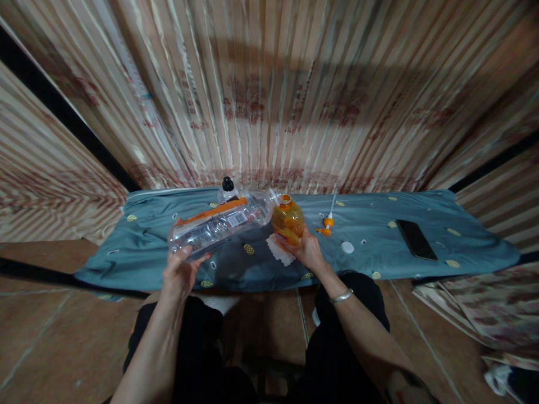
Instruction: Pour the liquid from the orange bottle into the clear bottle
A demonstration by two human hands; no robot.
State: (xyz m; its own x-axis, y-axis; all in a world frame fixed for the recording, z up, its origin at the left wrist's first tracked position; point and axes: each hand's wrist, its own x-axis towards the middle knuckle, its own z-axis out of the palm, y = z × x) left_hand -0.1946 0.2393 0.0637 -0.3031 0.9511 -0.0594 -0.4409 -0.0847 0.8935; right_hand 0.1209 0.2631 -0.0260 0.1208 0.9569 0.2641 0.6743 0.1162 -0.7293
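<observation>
My left hand (181,266) is wrapped round the base of a large clear plastic bottle (219,224) with an orange-edged label and a barcode. The bottle is tipped to the right, its neck at the mouth of an amber bottle (288,221). Whether liquid runs between them I cannot tell. My right hand (305,247) grips the amber bottle, which has no cap and stands nearly upright. Beneath it lies a pale, scallop-edged piece (281,251). To the right is an orange pump top (325,225) with a clear tube, and close by lies a white round cap (347,247).
A teal patterned cloth (248,269) covers the low table. Behind the large bottle stands a small clear bottle with a black top (228,185). A dark phone (416,239) lies at the right. Pleated curtains (278,112) and black poles (71,112) surround the table.
</observation>
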